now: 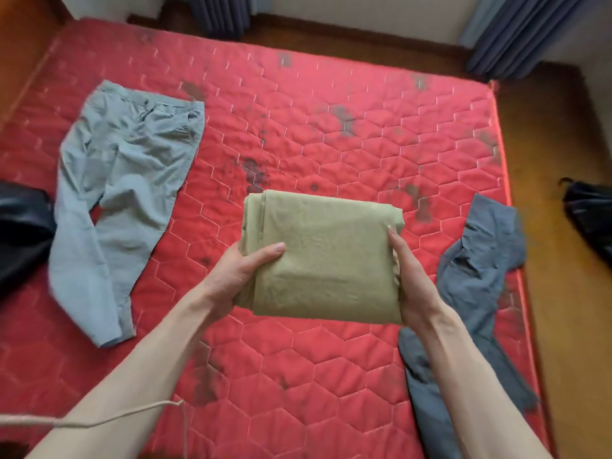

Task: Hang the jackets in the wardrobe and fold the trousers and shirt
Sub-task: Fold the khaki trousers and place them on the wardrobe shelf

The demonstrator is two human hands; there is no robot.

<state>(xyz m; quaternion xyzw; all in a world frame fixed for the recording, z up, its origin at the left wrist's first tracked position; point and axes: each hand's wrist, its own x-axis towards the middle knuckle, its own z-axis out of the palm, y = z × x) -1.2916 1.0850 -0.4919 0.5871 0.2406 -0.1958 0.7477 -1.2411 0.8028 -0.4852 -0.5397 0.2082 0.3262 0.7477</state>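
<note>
head view: both hands' fingers grip the folded olive garment above the mattress.

Home bedroom: bare red quilted mattress, blue curtains, wood floor, clothes strewn abt

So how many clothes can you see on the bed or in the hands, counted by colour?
Olive green: 1, the folded garment held by the left hand and right hand
Light grey: 1, the trousers
Blue-grey: 1, the crumpled garment
Black: 1, the dark garment at the bed's left edge
Total: 4
</note>
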